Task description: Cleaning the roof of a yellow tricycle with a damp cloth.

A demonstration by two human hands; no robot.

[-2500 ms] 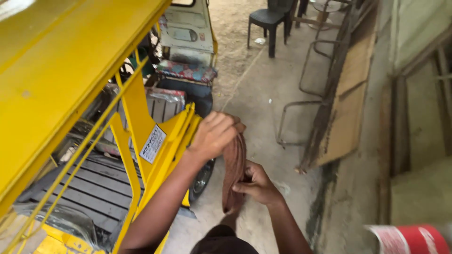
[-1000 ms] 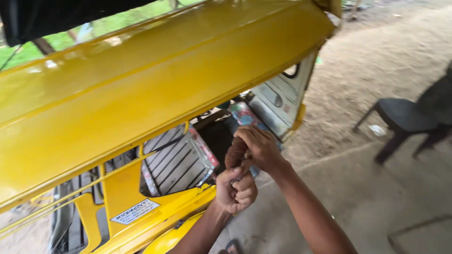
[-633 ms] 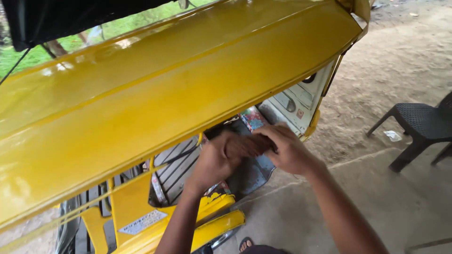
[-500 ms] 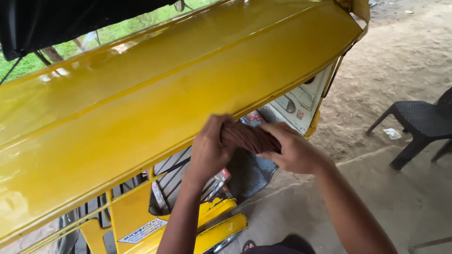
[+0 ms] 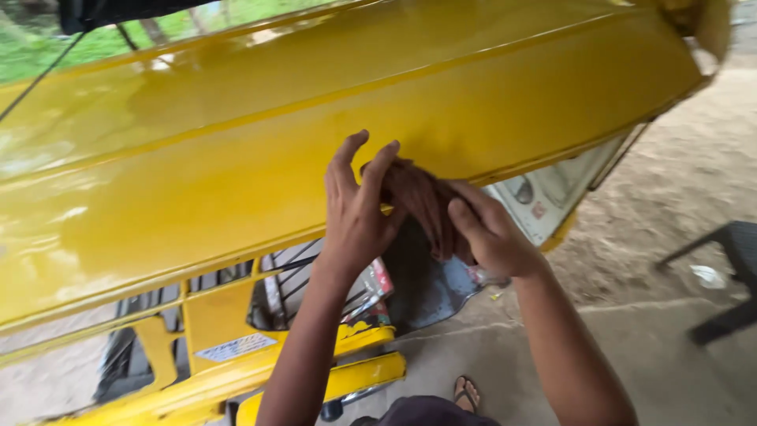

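Note:
A brown cloth (image 5: 418, 197) is bunched up at the lower edge of a glossy yellow vehicle roof (image 5: 236, 142). My right hand (image 5: 485, 233) grips the cloth from the right, fingers wrapped over it. Raised against the roof edge, my left hand (image 5: 359, 209) has its fingers spread and its palm and thumb side touching the cloth's left end. Part of the cloth is hidden behind both hands.
Under the roof are the yellow side frame (image 5: 205, 331) with a white sticker, a ribbed grey floor and a padded seat. A black plastic chair (image 5: 725, 276) stands at the right on the concrete floor. My sandalled foot (image 5: 467, 390) shows at the bottom.
Both hands rose with the cloth from below the roof edge up onto it. My left hand's fingers went from closed on the cloth to spread. The view shifted left.

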